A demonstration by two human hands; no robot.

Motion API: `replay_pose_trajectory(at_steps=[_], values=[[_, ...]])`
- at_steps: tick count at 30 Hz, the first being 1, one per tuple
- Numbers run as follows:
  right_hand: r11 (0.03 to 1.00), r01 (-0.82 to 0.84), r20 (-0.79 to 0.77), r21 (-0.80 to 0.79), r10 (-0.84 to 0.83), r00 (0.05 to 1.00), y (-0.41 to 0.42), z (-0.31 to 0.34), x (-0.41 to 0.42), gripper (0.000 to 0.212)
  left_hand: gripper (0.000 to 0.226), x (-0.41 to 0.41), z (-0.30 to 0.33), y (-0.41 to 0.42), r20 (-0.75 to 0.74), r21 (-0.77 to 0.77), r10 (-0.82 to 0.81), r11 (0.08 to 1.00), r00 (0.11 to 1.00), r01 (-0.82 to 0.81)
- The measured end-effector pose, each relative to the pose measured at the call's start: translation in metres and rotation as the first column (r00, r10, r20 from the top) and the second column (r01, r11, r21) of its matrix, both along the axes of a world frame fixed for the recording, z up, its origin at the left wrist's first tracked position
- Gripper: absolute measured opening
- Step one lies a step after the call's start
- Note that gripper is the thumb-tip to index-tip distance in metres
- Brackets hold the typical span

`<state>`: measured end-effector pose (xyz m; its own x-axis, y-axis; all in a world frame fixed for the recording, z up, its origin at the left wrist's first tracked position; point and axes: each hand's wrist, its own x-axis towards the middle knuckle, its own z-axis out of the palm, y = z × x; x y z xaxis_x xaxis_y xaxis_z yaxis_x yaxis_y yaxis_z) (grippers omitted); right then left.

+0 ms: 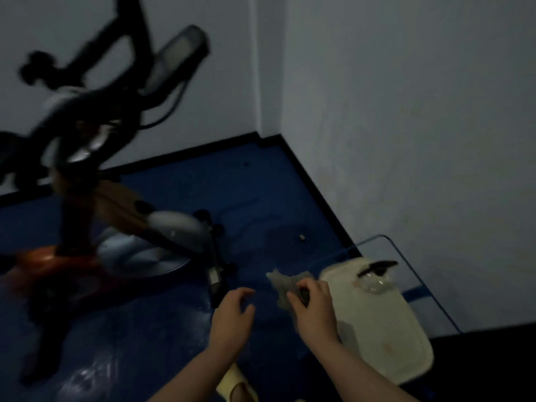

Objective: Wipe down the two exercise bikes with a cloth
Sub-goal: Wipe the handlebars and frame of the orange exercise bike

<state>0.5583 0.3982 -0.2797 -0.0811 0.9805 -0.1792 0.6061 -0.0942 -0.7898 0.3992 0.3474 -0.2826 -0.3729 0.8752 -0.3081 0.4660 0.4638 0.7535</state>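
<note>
- From my remote seat, the cloth (285, 285) is a small grey-green rag, crumpled and limp, with one ragged corner sticking out to the left; it hangs over the blue floor just left of the glass counter (420, 274).
- The right hand (311, 307) grips it, fingers (298, 288) curled over the bunched middle (a darker patch shows under the fingertips, too blurred to identify).
- The left hand (232, 314) sits just beside, apart from the cloth, fingers loosely curled and holding nothing.
- One exercise bike (95, 169) stands to the left on the floor (261, 198), smeared by motion: black frame and handlebars, an orange-brown body, white and silvery panels, a pale flywheel disc low down, and a grey oblong console at the top.
- The floor is deep blue and glossy, with faint reflections, edged by a black skirting under plain whitish walls.
- The counter is clear glass with a rounded corner; on it lies a cream-white tray (385, 329), rectangular with soft corners and a few faint orange stains.
- At the tray's far end lies a clear plastic spray bottle (374, 278) with a black trigger head.
- A pale yellow slipper (236, 387) shows at the bottom edge.
- I can read no lettering or brand anywhere; the picture is too dim and blurred.
</note>
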Motion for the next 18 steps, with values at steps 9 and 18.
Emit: replay_pose_trajectory(at_steps=[9,18], values=[[0.938,-0.342,-0.039,0.06,0.344,0.938,-0.048,0.033,-0.153,0.016,0.03,-0.135,0.031,-0.1,-0.045,0.112,0.329,0.94,0.943,-0.323],[0.92,-0.372,-0.129,0.123,0.386,0.913,-0.129,0.061,-0.308,0.013,0.03,-0.28,0.057,-0.185,-0.034,0.177,0.413,0.899,0.91,-0.401]])
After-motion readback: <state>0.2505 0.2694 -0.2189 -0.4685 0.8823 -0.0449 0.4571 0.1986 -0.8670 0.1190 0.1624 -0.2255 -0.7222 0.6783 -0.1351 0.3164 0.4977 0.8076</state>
